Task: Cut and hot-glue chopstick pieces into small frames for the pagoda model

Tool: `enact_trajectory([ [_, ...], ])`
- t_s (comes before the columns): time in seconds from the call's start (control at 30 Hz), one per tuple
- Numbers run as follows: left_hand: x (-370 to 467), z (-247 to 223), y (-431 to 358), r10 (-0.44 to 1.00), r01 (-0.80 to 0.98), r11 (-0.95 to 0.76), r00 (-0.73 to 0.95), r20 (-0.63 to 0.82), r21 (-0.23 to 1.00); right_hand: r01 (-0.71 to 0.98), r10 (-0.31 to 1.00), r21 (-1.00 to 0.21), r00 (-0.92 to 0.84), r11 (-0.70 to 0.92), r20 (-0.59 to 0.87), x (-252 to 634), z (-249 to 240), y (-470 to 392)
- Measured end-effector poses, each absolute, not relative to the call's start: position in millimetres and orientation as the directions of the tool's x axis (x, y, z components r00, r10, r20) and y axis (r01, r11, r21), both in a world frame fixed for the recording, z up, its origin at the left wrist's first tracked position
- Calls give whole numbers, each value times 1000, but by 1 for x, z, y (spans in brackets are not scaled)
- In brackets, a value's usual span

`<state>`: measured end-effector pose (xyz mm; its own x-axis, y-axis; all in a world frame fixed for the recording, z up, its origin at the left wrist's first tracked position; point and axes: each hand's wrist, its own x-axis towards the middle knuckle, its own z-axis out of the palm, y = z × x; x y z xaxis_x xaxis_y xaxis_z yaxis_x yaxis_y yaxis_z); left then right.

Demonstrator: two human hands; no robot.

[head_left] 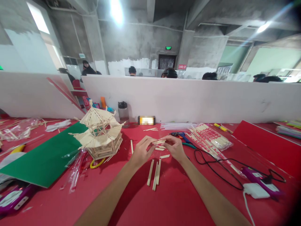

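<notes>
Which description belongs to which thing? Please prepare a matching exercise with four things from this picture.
1. Held sticks
2. Bottle
3. Small pavilion
4. Adapter

A. built from many thin pieces
B. white, right of the right hand
C. at the fingertips of left hand and right hand
D. upright, dark-lidded

Pairs: 1-C, 2-D, 3-A, 4-B

A red table (176, 204) carries loose wooden sticks (158, 172), a bottle (123, 113) and a white adapter (256, 190).
</notes>
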<state>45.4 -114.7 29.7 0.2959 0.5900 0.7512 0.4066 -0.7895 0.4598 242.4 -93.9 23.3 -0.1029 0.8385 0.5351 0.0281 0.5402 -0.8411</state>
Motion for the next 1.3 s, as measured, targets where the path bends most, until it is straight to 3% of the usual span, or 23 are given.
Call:
enact_trajectory([
  [0.3, 44, 26, -112, 557, 379, -812, 278, 782, 443, 6, 843, -847, -103, 531, 528, 240, 27, -97],
  [1.3, 45, 28, -114, 517, 379, -834, 287, 806, 400, 153, 791, -777, -62, 610, 609, 242, 16, -95],
])
